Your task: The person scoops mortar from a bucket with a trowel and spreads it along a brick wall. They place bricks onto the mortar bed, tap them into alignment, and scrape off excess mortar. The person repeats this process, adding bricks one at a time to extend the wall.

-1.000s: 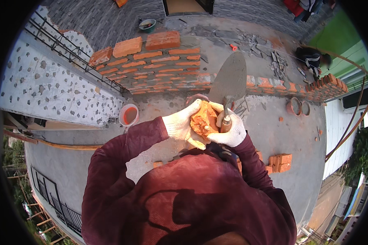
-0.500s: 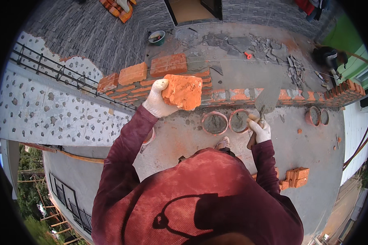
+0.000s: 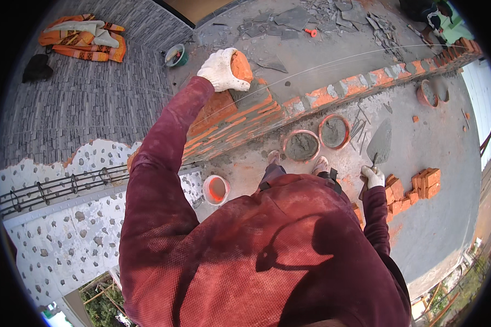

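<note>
My left hand (image 3: 219,72), in a white knitted glove, grips an orange brick (image 3: 241,66) over the far side of the brick wall (image 3: 235,121), above its raised left section. Whether the brick touches the mortar on top cannot be seen. Low at my right side, my gloved right hand (image 3: 373,177) is closed round the handle of a trowel (image 3: 381,143); its grey blade points away from me. Nearby stand two round buckets of grey mortar, a left one (image 3: 285,148) and a right one (image 3: 349,132), at the foot of the wall.
A thin string (image 3: 333,61) runs along the wall. Stacked bricks (image 3: 426,183) lie at my right. A white bucket (image 3: 206,191) stands at my left, near a steel rebar cage (image 3: 65,187). Broken slabs (image 3: 292,16) cover the floor beyond; another person (image 3: 420,11) is at the far right.
My left hand has carried the brick away from me, over the wall. My right hand and trowel have moved back from the wall, lower and to the right. The view has turned.
</note>
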`<state>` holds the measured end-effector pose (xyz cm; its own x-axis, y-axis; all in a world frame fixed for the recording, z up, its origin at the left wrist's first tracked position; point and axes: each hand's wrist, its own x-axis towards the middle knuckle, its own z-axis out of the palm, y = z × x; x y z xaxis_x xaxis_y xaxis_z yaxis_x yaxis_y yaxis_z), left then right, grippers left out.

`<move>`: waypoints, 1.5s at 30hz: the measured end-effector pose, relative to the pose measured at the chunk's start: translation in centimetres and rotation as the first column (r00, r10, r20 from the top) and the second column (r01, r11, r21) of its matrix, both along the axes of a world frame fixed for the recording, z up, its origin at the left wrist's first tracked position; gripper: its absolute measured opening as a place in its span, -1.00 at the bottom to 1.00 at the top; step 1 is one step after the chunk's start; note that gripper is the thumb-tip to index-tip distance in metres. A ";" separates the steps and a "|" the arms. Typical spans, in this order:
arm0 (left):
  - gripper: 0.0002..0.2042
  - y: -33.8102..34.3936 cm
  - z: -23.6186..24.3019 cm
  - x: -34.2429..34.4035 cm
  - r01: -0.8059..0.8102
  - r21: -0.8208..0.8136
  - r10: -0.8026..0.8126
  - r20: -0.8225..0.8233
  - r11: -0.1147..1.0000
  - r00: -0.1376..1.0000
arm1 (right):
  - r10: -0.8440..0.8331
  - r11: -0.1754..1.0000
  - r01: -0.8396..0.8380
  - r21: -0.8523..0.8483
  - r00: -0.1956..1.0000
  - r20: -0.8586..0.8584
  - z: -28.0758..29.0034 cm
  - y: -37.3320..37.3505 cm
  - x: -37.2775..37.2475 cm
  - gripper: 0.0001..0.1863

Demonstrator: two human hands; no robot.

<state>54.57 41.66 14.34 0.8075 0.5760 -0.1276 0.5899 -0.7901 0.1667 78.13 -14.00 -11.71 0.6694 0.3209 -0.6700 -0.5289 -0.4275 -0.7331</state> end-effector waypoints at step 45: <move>-0.05 -23.0 -21.4 -23.3 -0.666 -0.730 0.069 -0.664 0.156 0.744 | 0.721 0.477 -0.811 -0.339 0.582 -0.377 -53.4 16.6 -19.6 -0.56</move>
